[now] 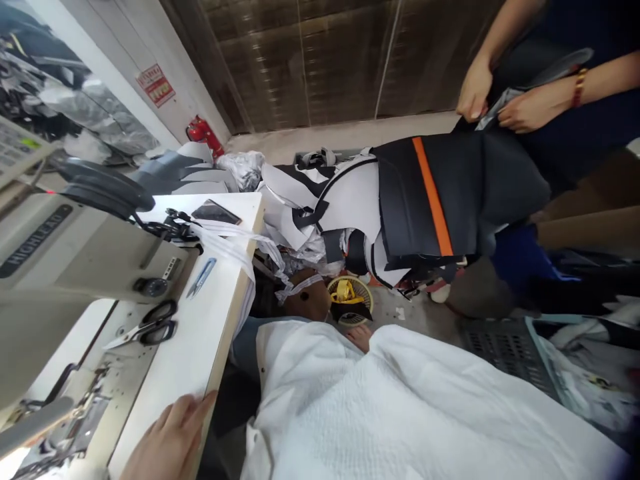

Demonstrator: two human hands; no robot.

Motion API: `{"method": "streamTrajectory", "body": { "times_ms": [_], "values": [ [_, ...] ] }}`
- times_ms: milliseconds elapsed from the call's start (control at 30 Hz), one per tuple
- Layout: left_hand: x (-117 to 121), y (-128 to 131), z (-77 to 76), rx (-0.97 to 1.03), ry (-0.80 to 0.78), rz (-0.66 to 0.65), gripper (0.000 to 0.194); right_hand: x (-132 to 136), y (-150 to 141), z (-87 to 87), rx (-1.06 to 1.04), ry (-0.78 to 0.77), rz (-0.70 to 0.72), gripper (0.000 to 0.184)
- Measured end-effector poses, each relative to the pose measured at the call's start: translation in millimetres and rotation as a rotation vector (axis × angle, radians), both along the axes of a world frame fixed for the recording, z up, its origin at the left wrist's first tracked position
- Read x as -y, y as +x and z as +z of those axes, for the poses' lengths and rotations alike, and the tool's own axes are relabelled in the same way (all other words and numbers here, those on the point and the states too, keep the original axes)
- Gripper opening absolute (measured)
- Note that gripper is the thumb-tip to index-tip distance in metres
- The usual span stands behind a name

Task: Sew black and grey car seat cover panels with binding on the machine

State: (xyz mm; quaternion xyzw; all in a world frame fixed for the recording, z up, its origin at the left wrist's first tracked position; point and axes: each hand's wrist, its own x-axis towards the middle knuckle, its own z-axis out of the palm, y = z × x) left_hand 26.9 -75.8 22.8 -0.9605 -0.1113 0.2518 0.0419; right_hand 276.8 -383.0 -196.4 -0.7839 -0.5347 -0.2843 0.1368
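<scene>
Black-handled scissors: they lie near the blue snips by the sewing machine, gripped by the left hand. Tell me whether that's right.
Not quite: the left hand isn't gripping the black-handled scissors. The head view shows it at the edge of the white tabletop, apart from them. They do lie near the blue snips by the sewing machine.

1. Illumination: bright and diffuse; the tabletop (pixel 177 363) around the left hand (pixel 167 437) is strongly lit, with soft shading on the fingers.
2. Shadow: right of that hand, the space beneath the table falls nearly black; farther right, the white cloth (pixel 320 407) shows faint fold shadows.
3. Glare: pale speckles and streaks mark the brown panels (pixel 345 63) far beyond the hand.
4. Definition: slight softness throughout; wide-angle stretching and smeared detail toward the edges, notably the plastic-wrapped goods (pixel 95 110) far beyond the hand.
</scene>
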Motion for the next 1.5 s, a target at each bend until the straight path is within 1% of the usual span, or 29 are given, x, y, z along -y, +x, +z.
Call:
{"method": "streamTrajectory", "body": {
  "times_ms": [100, 233, 300, 400, 467, 533, 600, 667, 733, 767, 833, 900, 933, 967, 1000, 1033, 1067, 1100, 1133, 1167, 1200, 1233, 1267, 1300, 1333, 1367, 1400, 1433, 1500],
  "values": [
    [4.2, 4.3, 2.9, -0.048, -0.018, 0.041, 0.051, 12.9, -13.0, -28.3, -0.003, 0.158, -0.076, 0.022],
    [19.4, 31.1, 16.8, -0.184, 0.067, 0.069, 0.053, 27.0, -24.5, -54.3, -0.021, 0.264, -0.106, 0.022],
    [24.6, 42.6, 28.8, -0.277, 0.067, 0.011, 0.051, 29.2, -25.4, -64.9, -0.032, 0.291, -0.089, 0.023],
    [30.5, 64.8, 54.1, -0.431, 0.07, -0.133, 0.049, 30.6, -25.3, -75.3, -0.083, 0.277, -0.072, 0.027],
    [38.5, 92.9, 71.0, -0.472, 0.1, -0.226, 0.048, 34.6, -27.4, -77.1, -0.153, 0.233, -0.086, 0.03],
    [53.6, 133.0, 82.0, -0.456, 0.133, -0.365, 0.048, 43.0, -32.5, -74.4, -0.25, 0.166, -0.116, 0.032],
    [75.2, 179.8, 84.5, -0.429, 0.152, -0.544, 0.047, 54.8, -39.9, -68.4, -0.368, 0.078, -0.149, 0.03],
    [100.8, 228.1, 78.5, -0.409, 0.143, -0.698, 0.046, 66.6, -47.4, -62.7, -0.493, -0.01, -0.183, 0.024],
    [129.7, 275.7, 62.9, -0.383, 0.106, -0.821, 0.045, 75.2, -53.0, -61.9, -0.61, -0.075, -0.223, 0.018],
    [146.2, 299.0, 50.9, -0.357, 0.07, -0.885, 0.045, 77.7, -54.9, -64.2, -0.663, -0.095, -0.243, 0.016],
    [186.1, 343.1, 17.7, -0.263, -0.052, -1.023, 0.044, 79.2, -57.0, -73.2, -0.761, -0.112, -0.266, 0.015],
    [236.8, 381.0, -24.7, -0.122, -0.235, -1.103, 0.044, 77.2, -57.7, -84.7, -0.85, -0.095, -0.279, 0.015],
    [265.0, 396.5, -46.8, -0.051, -0.33, -1.096, 0.045, 75.7, -57.8, -90.1, -0.891, -0.072, -0.298, 0.016],
    [293.4, 409.7, -67.6, 0.029, -0.395, -1.042, 0.047, 74.2, -57.9, -94.7, -0.93, -0.04, -0.33, 0.017],
    [320.2, 420.7, -85.4, 0.099, -0.423, -0.977, 0.05, 72.9, -58.1, -98.3, -0.967, 0.0, -0.375, 0.019],
    [343.7, 430.5, -99.0, 0.164, -0.419, -0.935, 0.053, 72.0, -58.6, -100.7, -1.003, 0.048, -0.426, 0.019],
    [362.1, 440.0, -107.9, 0.226, -0.389, -0.93, 0.054, 71.4, -59.4, -101.8, -1.036, 0.101, -0.474, 0.019],
    [374.6, 449.9, -112.2, 0.277, -0.343, -0.975, 0.051, 71.2, -60.3, -101.6, -1.067, 0.162, -0.508, 0.018],
    [380.6, 461.0, -112.7, 0.318, -0.288, -1.061, 0.046, 71.3, -60.9, -100.0, -1.095, 0.229, -0.526, 0.015],
    [380.4, 473.3, -110.7, 0.359, -0.23, -1.162, 0.042, 71.8, -60.2, -97.1, -1.119, 0.305, -0.534, 0.011],
    [375.0, 486.7, -108.0, 0.398, -0.172, -1.253, 0.039, 73.1, -57.2, -93.1, -1.143, 0.39, -0.546, 0.008],
    [365.6, 500.8, -106.2, 0.44, -0.121, -1.311, 0.039, 75.4, -50.8, -88.4, -1.165, 0.485, -0.572, 0.008],
    [353.5, 514.9, -106.8, 0.495, -0.074, -1.322, 0.043, 79.5, -39.8, -83.6, -1.187, 0.587, -0.618, 0.01],
    [340.2, 528.3, -111.1, 0.549, -0.035, -1.301, 0.049, 85.6, -23.9, -79.6, -1.209, 0.691, -0.695, 0.016],
    [327.1, 540.4, -119.3, 0.569, -0.007, -1.282, 0.056, 94.2, -3.0, -77.7, -1.228, 0.794, -0.79, 0.024],
    [315.5, 550.9, -131.1, 0.57, 0.02, -1.266, 0.062, 104.9, 22.1, -78.9, -1.242, 0.886, -0.891, 0.03],
    [306.2, 559.5, -145.8, 0.566, 0.044, -1.26, 0.065, 117.2, 50.0, -83.9, -1.252, 0.961, -0.982, 0.034],
    [299.8, 566.2, -161.8, 0.571, 0.058, -1.255, 0.068, 130.0, 79.0, -92.8, -1.266, 1.018, -1.065, 0.038],
    [294.9, 575.3, -192.4, 0.609, 0.049, -1.24, 0.071, 151.3, 134.1, -119.3, -1.316, 1.097, -1.187, 0.046]
  ]
}}
